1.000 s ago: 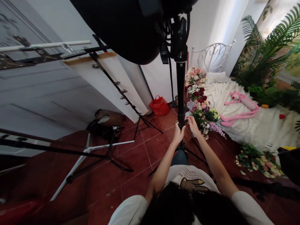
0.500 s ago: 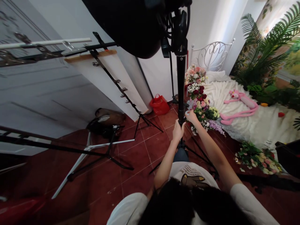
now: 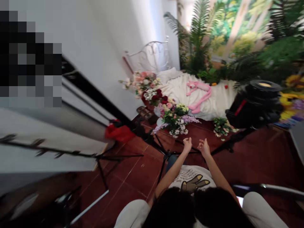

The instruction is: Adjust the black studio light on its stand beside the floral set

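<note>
My left hand [image 3: 187, 145] is held in the air in front of my shirt, its fingers loosely bent and nothing visible in them. Beside it my right hand [image 3: 204, 147] is raised too, a small gap between the two; its fingers are apart and partly curled. To the left of both hands a black light stand [image 3: 114, 110] leans across the view, its tripod legs [image 3: 167, 155] spread on the floor close to my left forearm. Neither hand touches the pole. The stand's upper end is blocked out by large pixels.
A black studio light [image 3: 254, 104] on its stand is at the right. Ahead are flower bunches [image 3: 171, 112] and a white-covered bed [image 3: 173, 87] with a pink plush toy [image 3: 199, 90]. A red bag [image 3: 120, 131] and backdrop stand [image 3: 99, 156] are at the left, on red tiles [image 3: 133, 171].
Both hands have let go of the light stand's pole and come closer to my body. The view has swung right, so the stand now appears farther left and the studio light shows more fully.
</note>
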`<action>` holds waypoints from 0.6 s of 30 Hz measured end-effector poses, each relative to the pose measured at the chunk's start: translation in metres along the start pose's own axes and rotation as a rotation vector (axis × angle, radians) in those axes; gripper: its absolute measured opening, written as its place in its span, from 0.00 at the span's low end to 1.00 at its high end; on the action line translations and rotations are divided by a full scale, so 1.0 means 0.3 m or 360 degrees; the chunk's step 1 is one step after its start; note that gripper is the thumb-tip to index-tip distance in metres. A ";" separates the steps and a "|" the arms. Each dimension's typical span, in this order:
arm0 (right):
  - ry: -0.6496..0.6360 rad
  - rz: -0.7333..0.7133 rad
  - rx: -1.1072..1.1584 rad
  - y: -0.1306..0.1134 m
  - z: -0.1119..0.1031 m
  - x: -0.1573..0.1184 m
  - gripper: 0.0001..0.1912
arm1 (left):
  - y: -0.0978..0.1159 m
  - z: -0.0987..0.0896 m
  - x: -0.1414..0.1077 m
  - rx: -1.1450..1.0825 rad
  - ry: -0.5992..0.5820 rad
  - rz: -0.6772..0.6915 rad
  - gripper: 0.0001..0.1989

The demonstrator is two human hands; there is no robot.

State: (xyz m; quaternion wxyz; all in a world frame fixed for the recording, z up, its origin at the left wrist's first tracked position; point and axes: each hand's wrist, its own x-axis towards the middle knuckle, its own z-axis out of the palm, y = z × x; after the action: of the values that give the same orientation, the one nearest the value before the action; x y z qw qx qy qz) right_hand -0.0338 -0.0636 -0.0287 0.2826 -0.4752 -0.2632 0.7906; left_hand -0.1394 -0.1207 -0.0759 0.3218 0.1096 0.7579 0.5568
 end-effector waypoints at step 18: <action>-0.0006 -0.0662 0.0268 -0.231 -0.347 -0.253 0.24 | 0.229 0.654 -0.196 -0.0294 -0.1585 0.0302 0.21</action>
State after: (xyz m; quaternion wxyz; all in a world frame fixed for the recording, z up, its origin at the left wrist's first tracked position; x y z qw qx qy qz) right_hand 0.1032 -0.0524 0.0217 0.4779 -0.3838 -0.2891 0.7353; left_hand 0.0123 0.0245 -0.0255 0.6001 0.4009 0.4470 0.5286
